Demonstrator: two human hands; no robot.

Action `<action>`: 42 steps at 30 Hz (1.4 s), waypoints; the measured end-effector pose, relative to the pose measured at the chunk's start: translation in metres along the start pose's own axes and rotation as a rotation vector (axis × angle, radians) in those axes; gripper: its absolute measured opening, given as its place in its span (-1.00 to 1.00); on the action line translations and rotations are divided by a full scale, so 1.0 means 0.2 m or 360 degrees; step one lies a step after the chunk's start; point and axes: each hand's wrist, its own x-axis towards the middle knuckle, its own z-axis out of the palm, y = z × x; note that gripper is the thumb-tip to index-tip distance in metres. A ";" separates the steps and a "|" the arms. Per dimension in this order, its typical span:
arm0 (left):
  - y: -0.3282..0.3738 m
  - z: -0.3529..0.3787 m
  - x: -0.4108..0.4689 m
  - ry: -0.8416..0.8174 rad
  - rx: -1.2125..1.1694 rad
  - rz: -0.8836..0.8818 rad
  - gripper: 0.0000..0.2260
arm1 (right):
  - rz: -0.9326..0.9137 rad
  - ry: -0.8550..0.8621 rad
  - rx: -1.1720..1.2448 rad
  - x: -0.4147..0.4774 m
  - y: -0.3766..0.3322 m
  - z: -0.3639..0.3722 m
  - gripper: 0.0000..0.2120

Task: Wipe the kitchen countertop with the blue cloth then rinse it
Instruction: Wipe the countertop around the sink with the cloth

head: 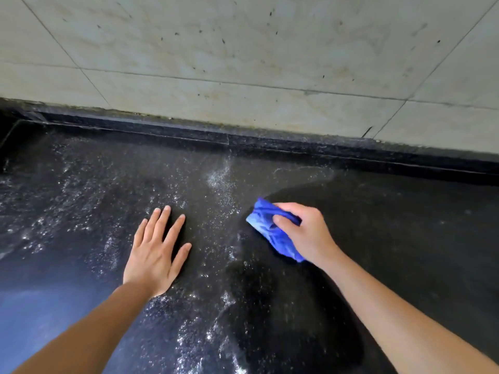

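The right hand point(305, 230) has its grip closed around the blue cloth point(266, 225), bunched into a wad and pressed onto the dark surface point(405, 225) right of centre. The left hand point(156, 255) lies flat with fingers spread, holding nothing, well apart from the cloth.

Risks, as judged from here:
- The wad is small, so each pass likely covers only a narrow strip. The pale wet speckles left of the cloth could be smeared rather than lifted.
- The left palm appears to bear weight among droplets, and a slick patch could let it slide.
- The spot under that palm may go unwiped unless the hand shifts.
- A stroke toward the back could drive water into the ledge point(297, 147) below the tiled wall point(243, 63).

Count: 1 cloth, 2 hands, 1 surface, 1 wall. No tap or sink is in view for the rinse.
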 end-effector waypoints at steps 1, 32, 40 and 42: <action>0.00 0.00 0.00 -0.0003 -0.0001 0.0001 -0.42 | 0.0083 0.0211 -0.0018 0.07 0.02 -0.10 -0.76; -0.03 0.02 0.00 0.0032 -0.0039 0.0047 -0.44 | 0.0773 0.1410 0.0241 0.67 -0.12 0.10 -0.69; -0.03 0.03 0.00 0.0043 -0.0056 0.0051 -0.45 | 0.0475 0.0869 -0.0025 0.74 -0.30 0.53 -0.68; -0.03 0.03 0.00 0.0038 -0.0053 0.0055 -0.44 | 0.0277 0.0509 -0.0293 0.74 -0.31 0.54 -0.66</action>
